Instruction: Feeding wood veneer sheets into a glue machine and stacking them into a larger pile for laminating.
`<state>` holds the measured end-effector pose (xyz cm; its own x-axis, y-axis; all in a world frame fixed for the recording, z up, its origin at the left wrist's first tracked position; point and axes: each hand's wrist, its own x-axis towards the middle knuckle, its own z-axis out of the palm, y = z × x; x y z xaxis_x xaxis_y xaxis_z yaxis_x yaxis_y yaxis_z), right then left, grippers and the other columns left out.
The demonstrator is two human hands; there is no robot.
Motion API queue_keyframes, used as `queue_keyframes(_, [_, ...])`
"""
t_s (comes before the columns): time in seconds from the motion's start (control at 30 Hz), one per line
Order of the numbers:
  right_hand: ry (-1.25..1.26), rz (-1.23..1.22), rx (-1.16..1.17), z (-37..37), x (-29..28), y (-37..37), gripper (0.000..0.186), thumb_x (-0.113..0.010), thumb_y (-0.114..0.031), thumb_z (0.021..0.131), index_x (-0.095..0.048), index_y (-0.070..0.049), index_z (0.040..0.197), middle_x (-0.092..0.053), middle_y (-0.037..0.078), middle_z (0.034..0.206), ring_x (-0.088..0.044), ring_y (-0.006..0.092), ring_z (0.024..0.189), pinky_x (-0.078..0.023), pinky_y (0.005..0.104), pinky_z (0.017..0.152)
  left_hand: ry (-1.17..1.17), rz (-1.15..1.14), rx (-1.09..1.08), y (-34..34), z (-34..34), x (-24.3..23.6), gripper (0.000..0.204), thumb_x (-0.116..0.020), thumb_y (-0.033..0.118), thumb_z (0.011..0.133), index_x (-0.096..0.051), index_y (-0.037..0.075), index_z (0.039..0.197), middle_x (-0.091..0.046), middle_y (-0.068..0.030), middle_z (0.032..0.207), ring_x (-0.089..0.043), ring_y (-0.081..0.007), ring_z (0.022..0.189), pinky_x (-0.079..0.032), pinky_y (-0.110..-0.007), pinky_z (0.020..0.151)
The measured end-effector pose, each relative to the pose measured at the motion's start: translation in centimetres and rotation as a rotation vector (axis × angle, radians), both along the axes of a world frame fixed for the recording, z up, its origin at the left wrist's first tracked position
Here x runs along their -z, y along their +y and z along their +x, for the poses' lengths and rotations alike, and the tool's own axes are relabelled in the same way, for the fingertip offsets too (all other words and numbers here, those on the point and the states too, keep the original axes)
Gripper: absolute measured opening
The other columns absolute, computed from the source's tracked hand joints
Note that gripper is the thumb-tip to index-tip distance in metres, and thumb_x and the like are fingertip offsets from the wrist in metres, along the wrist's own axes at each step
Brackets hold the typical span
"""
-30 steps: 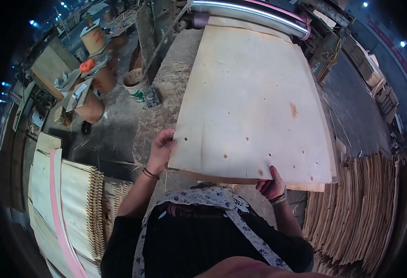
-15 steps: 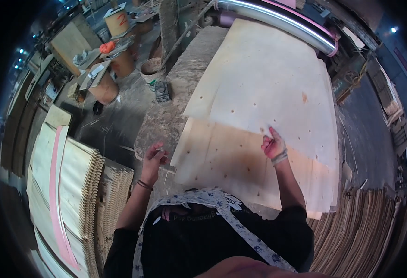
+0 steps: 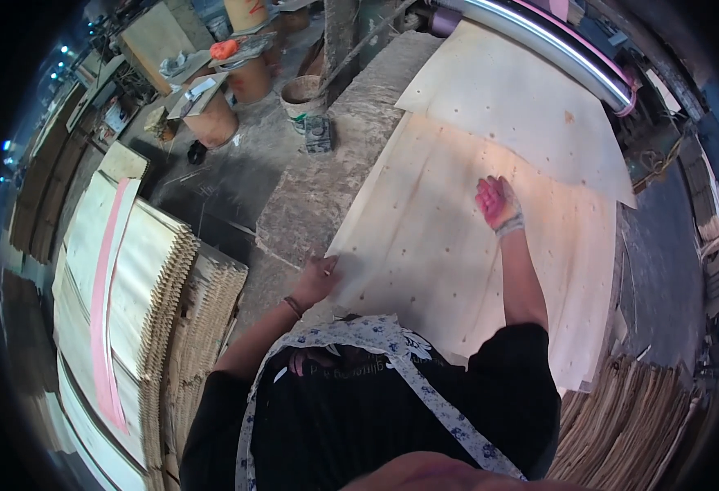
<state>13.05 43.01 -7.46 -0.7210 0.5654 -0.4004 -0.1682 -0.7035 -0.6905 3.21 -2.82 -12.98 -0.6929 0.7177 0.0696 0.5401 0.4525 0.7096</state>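
A pale wood veneer sheet (image 3: 425, 221) with several small knots lies in front of me. A second veneer sheet (image 3: 507, 102) overlaps its far part and reaches up to a shiny metal roller (image 3: 539, 42). My left hand (image 3: 317, 279), with a dark band at the wrist, is at the near sheet's left edge, fingers curled. What its fingers pinch, if anything, is too small to make out. Over the near sheet, just short of the upper sheet's edge, is my right hand (image 3: 499, 206) in a whitish and pink glove. Its fingers are curled in, with nothing visible in them.
Stacked veneer with jagged edges (image 3: 122, 278) stands at the left, a pink strip (image 3: 107, 303) across it. More stacked sheets (image 3: 621, 425) are at the lower right. A bucket (image 3: 301, 98) and a dark block (image 3: 319, 135) sit on the rough ledge (image 3: 319, 188) beside the sheets.
The upper sheet has shifted away toward the roller, baring more of the lower sheet. My left hand has come right to the sheet's edge; my right hand is farther forward. The view has shifted.
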Motion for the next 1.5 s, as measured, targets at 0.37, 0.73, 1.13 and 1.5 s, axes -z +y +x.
queue_keyframes(0.37, [0.085, -0.325, -0.522, 19.4, -0.6, -18.8, 0.047, -0.053, -0.043, 0.089, -0.054, -0.007, 0.119, -0.06, 0.006, 0.085, -0.051, 0.016, 0.069, -0.043, 0.0302, 0.062, 0.032, 0.128, 0.051, 1.3, -1.0, -5.0, 0.029, -0.069, 0.021, 0.073, -0.059, 0.002, 0.093, -0.062, -0.0149, 0.083, -0.062, -0.0299, 0.075, -0.05, -0.038, 0.068])
queue_keyframes(0.73, [0.078, -0.35, -0.314, 25.2, 0.2, -27.8, 0.066, -0.049, -0.061, 0.084, -0.052, -0.007, 0.12, -0.061, 0.007, 0.095, -0.05, 0.0176, 0.074, -0.042, 0.033, 0.066, -0.742, 0.592, 0.201, 3.0, -0.8, -11.9, 0.017, -0.061, 0.001, 0.081, -0.056, 0.003, 0.098, -0.063, -0.0022, 0.09, -0.058, -0.0082, 0.08, -0.045, -0.022, 0.072])
queue_keyframes(1.13, [-0.018, -0.017, -0.021, 19.8, -0.9, -20.6, 0.031, -0.051, -0.041, 0.091, -0.056, -0.012, 0.1, -0.058, 0.005, 0.057, -0.052, 0.0207, 0.046, -0.043, 0.0336, 0.044, -0.871, 0.421, -0.143, 0.8, -2.6, -10.0, 0.027, -0.059, 0.008, 0.083, -0.059, 0.008, 0.109, -0.065, -0.0018, 0.089, -0.059, -0.008, 0.074, -0.04, -0.02, 0.062])
queue_keyframes(1.5, [0.084, -0.189, -0.012, 9.0, 2.2, -4.2, 0.014, -0.057, -0.035, 0.088, -0.058, -0.024, 0.097, -0.056, 0.006, 0.065, -0.048, 0.0163, 0.052, -0.039, 0.0286, 0.047, -0.902, 0.429, -0.341, -0.7, -0.2, -8.4, 0.033, -0.059, 0.011, 0.082, -0.057, 0.008, 0.115, -0.067, -0.0043, 0.086, -0.061, -0.01, 0.072, -0.041, -0.021, 0.062])
